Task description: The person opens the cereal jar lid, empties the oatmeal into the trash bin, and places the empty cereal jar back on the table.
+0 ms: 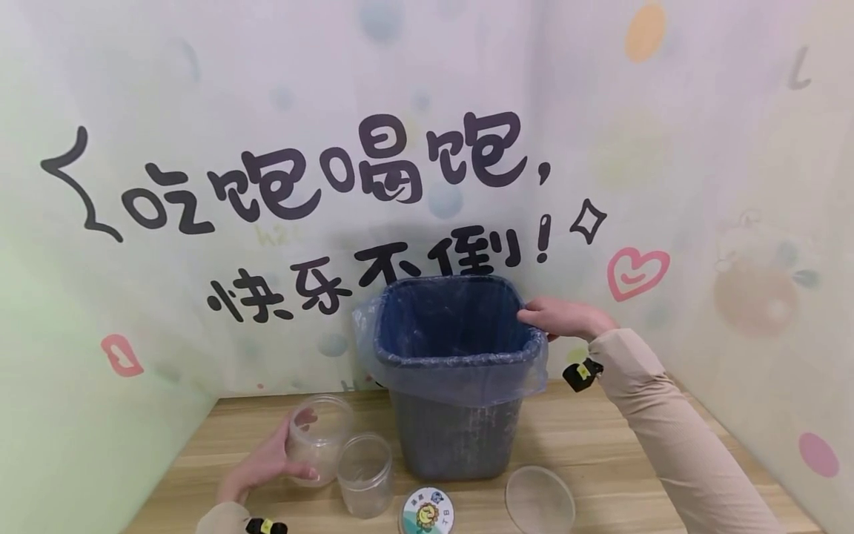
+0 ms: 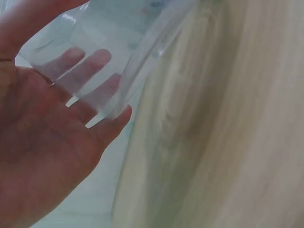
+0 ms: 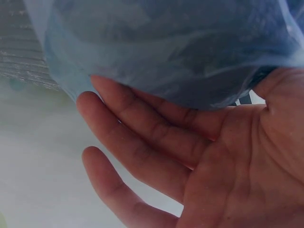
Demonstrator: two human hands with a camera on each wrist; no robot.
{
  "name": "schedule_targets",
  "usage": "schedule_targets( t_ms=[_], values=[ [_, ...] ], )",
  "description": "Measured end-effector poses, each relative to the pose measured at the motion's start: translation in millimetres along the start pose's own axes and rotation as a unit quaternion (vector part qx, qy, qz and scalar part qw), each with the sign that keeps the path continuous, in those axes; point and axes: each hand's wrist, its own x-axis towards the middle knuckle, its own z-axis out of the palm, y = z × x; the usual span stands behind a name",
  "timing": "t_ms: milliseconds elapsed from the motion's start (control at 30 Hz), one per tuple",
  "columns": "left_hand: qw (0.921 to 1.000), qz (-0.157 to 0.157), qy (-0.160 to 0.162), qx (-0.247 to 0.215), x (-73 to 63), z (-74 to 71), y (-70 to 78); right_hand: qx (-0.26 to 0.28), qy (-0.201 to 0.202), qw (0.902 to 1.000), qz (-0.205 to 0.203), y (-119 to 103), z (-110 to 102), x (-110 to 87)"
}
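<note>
On the wooden table stands a dark blue trash bin [image 1: 457, 441], its rim covered by a translucent blue bag [image 1: 460, 386] folded outward. My right hand [image 1: 567, 319] grips the bin's right rim, thumb on top. In the right wrist view, the fingers of that hand [image 3: 213, 156] lie under the hanging bag. At the left my left hand [image 1: 267, 460] holds a clear plastic jar [image 1: 322, 445] between thumb and fingers. Through the jar's wall [image 2: 104, 42] the fingertips show in the left wrist view. Right beside the jar is a smaller clear plastic cup [image 1: 365, 478].
In front of the bin lies a round disc [image 1: 427, 512] with a printed cartoon flower. A clear round lid [image 1: 540, 500] rests to its right. The wooden table [image 1: 600, 452] meets a printed wall sheet [image 1: 293, 363] close behind the bin.
</note>
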Motion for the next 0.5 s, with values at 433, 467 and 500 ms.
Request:
schedule_targets(
  t_ms=[433, 467, 500],
  values=[
    [0.9944, 0.022, -0.073, -0.073, -7.5, -4.0, -19.4, 0.007, 0.005, 1.0, 0.003, -1.9, 1.1, -2.0],
    [0.9932, 0.023, -0.08, -0.081, -8.0, -4.4, -20.1, 0.007, 0.006, 1.0, 0.002, -1.9, 1.1, -2.3],
    [0.992, 0.025, -0.086, -0.089, -8.3, -4.8, -20.3, 0.008, 0.006, 0.9999, 0.002, -2.0, 1.2, -2.3]
  ],
)
